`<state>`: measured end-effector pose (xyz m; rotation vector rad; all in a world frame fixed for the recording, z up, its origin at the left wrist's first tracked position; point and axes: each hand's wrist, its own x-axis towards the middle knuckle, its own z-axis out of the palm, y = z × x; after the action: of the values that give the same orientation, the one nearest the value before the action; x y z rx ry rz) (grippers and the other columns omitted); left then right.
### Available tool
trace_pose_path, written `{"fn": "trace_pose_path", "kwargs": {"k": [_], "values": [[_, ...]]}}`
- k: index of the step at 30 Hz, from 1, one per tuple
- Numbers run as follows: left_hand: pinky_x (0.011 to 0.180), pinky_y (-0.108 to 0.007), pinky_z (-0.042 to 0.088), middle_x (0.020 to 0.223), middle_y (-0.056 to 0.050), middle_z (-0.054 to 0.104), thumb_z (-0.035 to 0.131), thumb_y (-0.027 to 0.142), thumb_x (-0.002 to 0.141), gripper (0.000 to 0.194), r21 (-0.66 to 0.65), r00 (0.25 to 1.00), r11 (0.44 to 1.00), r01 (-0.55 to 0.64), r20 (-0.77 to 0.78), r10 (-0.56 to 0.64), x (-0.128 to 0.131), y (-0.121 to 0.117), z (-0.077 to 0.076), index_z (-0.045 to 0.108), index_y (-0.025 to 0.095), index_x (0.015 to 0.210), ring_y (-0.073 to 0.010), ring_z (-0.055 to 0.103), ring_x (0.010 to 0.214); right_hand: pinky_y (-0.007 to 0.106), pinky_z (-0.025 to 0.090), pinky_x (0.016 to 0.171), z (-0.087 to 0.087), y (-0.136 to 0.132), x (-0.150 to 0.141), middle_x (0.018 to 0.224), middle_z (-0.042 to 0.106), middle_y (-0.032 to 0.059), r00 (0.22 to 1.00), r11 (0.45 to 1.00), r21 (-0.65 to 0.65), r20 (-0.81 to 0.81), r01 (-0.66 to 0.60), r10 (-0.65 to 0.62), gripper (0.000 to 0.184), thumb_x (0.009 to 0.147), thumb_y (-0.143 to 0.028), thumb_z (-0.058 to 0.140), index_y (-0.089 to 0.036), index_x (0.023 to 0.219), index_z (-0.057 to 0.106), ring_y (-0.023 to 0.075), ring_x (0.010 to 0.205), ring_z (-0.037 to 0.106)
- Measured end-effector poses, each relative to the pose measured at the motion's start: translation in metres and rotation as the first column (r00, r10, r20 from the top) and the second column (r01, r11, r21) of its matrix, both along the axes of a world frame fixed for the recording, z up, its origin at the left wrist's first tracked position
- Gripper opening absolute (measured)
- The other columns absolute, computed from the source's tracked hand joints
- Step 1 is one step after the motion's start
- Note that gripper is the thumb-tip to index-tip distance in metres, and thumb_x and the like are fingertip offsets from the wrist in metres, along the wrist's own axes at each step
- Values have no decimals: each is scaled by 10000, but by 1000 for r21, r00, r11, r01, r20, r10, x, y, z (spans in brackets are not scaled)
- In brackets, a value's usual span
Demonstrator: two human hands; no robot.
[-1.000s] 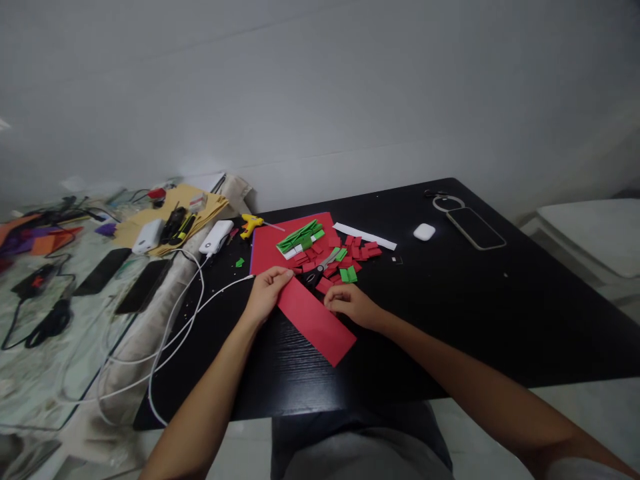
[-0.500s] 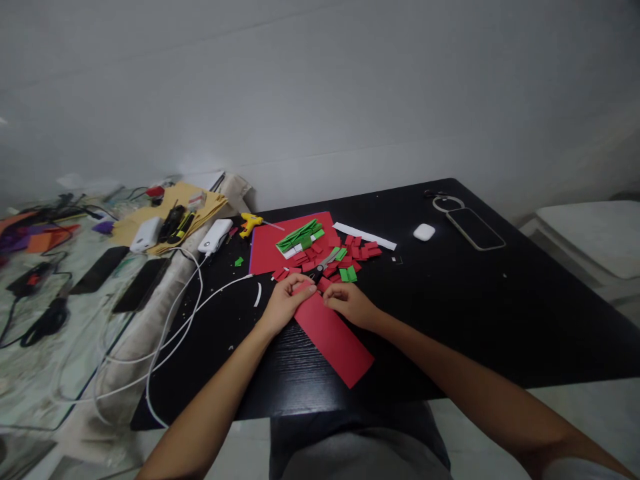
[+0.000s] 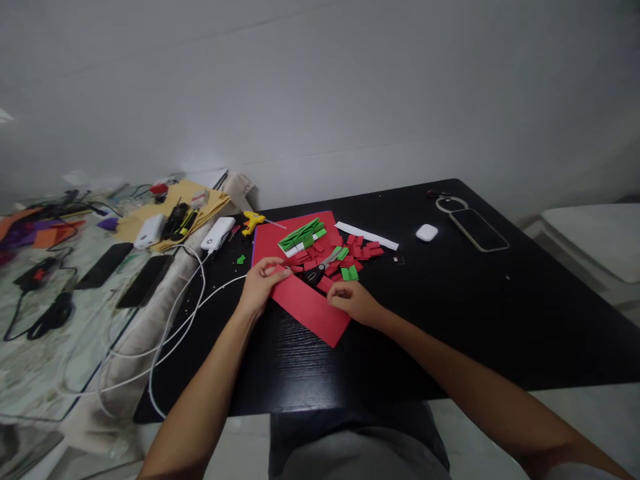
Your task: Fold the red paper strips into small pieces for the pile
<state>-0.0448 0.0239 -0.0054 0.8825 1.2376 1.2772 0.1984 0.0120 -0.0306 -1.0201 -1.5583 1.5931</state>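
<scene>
A long rectangle of red paper (image 3: 311, 305) lies slantwise above the front of the black table. My left hand (image 3: 259, 285) is closed on its upper left end, with the thumb on top. My right hand (image 3: 354, 301) has its fingers curled together at the paper's upper long edge, near the right end, and appears to pinch it. Just beyond the paper are black-handled scissors (image 3: 316, 273), their blades pointing away. Around them lie several small folded red paper pieces (image 3: 357, 248) and a few green folded pieces (image 3: 349, 273).
Behind the pieces lie a red sheet (image 3: 267, 241), bundled green paper strips (image 3: 303, 235) and a white strip (image 3: 367, 236). A yellow glue gun (image 3: 253, 222) and white power bank (image 3: 219, 233) with a cable stand left. A white case (image 3: 427, 233) and phone (image 3: 479, 229) lie right.
My left hand has moved left and slightly away from me, drawing the red paper along and turning it flatter. My right hand has stayed nearly in place, now by the paper's other end.
</scene>
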Motion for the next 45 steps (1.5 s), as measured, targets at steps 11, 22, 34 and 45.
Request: {"fn": "trace_pose_path", "kwargs": {"k": [11, 22, 34, 45], "values": [[627, -234, 538, 756, -23, 768, 950, 265, 532, 459, 5, 988, 989, -148, 51, 147, -15, 9, 2, 697, 163, 901, -157, 719, 639, 276, 506, 549, -1, 7, 9, 591, 620, -31, 996, 997, -48, -57, 62, -65, 132, 731, -335, 655, -204, 716, 640, 140, 532, 598], [769, -295, 561, 889, -72, 803, 946, 292, 580, 410, -44, 998, 999, 22, 59, -20, -8, 1, 5, 685, 168, 870, -213, 759, 813, 339, 593, 705, -5, 9, 9, 815, 752, 49, 982, 981, -137, -112, 135, -150, 368, 743, -528, 790, -193, 858, 687, 189, 727, 720], [767, -282, 569, 890, -38, 793, 923, 316, 646, 375, -7, 991, 999, 39, 128, -38, 0, -3, 8, 659, 190, 879, -190, 755, 815, 306, 484, 686, 1, -3, 6, 958, 744, 50, 980, 959, 264, 143, 98, -140, 228, 774, -366, 784, -220, 948, 778, 174, 785, 617], [668, -212, 495, 751, 16, 733, 934, 329, 627, 379, 48, 998, 998, 31, 51, -33, 1, -3, 4, 671, 196, 865, -125, 667, 666, 347, 525, 828, 4, 8, 13, 917, 747, 33, 942, 951, -86, -134, 298, -308, 307, 729, -455, 813, -208, 878, 710, 213, 876, 683]]}}
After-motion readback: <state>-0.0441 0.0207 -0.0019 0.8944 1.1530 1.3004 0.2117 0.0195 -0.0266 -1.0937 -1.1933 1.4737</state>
